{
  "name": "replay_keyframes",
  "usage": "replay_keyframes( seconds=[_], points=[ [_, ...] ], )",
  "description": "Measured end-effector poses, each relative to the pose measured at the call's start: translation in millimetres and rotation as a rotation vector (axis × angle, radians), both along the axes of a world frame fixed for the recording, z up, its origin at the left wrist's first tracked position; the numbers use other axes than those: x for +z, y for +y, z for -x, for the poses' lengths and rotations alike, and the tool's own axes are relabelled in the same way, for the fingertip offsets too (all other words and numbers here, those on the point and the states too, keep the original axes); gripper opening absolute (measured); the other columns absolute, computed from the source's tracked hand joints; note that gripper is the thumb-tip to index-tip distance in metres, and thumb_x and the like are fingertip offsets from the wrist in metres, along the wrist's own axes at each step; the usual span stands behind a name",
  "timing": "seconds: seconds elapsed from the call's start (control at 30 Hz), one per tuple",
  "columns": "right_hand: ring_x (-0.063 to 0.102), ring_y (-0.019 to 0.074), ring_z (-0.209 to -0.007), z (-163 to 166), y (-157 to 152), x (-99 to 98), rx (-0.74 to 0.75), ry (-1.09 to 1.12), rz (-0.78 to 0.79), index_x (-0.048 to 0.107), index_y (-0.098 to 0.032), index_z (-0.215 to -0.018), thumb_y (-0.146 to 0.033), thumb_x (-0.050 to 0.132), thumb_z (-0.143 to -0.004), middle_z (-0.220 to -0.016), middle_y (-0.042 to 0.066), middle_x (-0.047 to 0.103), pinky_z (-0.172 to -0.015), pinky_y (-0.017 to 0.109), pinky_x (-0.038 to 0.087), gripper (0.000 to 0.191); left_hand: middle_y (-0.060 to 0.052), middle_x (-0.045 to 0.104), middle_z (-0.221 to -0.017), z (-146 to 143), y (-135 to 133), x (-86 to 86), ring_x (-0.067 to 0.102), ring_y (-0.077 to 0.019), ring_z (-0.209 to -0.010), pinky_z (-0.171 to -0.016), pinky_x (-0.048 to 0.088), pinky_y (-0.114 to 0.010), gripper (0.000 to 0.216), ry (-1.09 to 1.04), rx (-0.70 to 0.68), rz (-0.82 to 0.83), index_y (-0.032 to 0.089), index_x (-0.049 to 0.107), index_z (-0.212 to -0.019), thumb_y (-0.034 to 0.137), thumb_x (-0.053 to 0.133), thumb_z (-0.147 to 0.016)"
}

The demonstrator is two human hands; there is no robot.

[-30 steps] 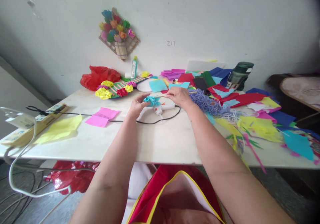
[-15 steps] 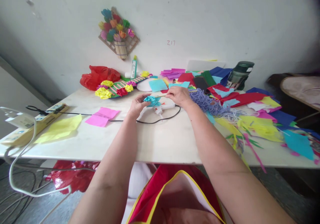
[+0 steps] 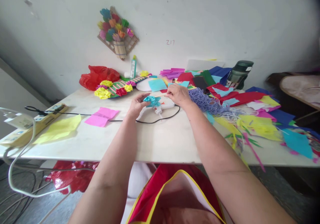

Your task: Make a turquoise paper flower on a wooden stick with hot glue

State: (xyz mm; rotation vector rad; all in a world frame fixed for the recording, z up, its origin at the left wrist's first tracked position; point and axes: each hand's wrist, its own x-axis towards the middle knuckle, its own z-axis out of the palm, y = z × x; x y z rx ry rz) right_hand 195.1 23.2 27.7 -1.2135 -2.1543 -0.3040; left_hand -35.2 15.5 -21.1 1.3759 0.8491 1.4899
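Observation:
My left hand is closed on a crumpled blue paper flower, held just above the table near its middle. A thin wooden stick runs from the flower to my right hand, whose fingers are pinched round it. Beneath both hands lies a white glue gun with a black cord curving in front of it. A square of light blue paper rests just behind the flower.
On the left are a power strip, yellow paper and pink paper. Behind stand a glue tube and a flower-decorated piece. Purple yarn, coloured paper scraps and a dark bottle fill the right side.
The long end of the stick that stuck out past my right hand no longer shows. Both hands stay nearly in place, still holding the flower and stick.

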Motion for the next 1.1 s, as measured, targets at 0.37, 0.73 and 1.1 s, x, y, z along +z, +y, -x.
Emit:
replay_keyframes(
  seconds=[0.37, 0.73, 1.1],
  points=[
    [0.062, 0.0171, -0.082, -2.8, 0.3, -1.6, -0.014, 0.002, 0.093, 0.077, -0.023, -0.085, -0.031, 0.064, -0.090, -0.088, 0.003, 0.075, -0.064, 0.028, 0.033, 0.017, -0.006, 0.073, -0.097, 2.1, 0.4, 0.4, 0.065, -0.0211, -0.089, -0.079, 0.051, -0.034, 0.056, -0.011, -0.039, 0.006, 0.019, 0.072, -0.103, 0.022, 0.086, -0.049],
    [0.064, 0.0176, -0.084, -1.9, -2.2, 1.1, -0.008, 0.014, 0.081, 0.079, -0.024, -0.087, -0.030, 0.069, -0.085, -0.091, 0.003, 0.075, -0.067, 0.028, 0.037, 0.012, -0.002, 0.071, -0.084, 1.1, -2.3, 2.4, 0.062, -0.0169, -0.076, -0.070, 0.049, -0.030, 0.052, -0.004, -0.042, 0.019, 0.019, 0.074, -0.102, 0.021, 0.082, -0.050],
    [0.067, 0.0197, -0.097, 6.8, -5.7, -1.2, 0.038, -0.090, 0.148, 0.078, -0.031, -0.106, -0.031, 0.059, -0.093, -0.106, 0.002, 0.077, -0.070, 0.029, 0.041, 0.023, -0.001, 0.070, -0.077, -1.2, -4.8, 4.3, 0.061, -0.0151, -0.070, -0.070, 0.049, -0.030, 0.045, -0.011, -0.060, 0.031, 0.017, 0.074, -0.093, 0.022, 0.085, -0.049]
  ],
)
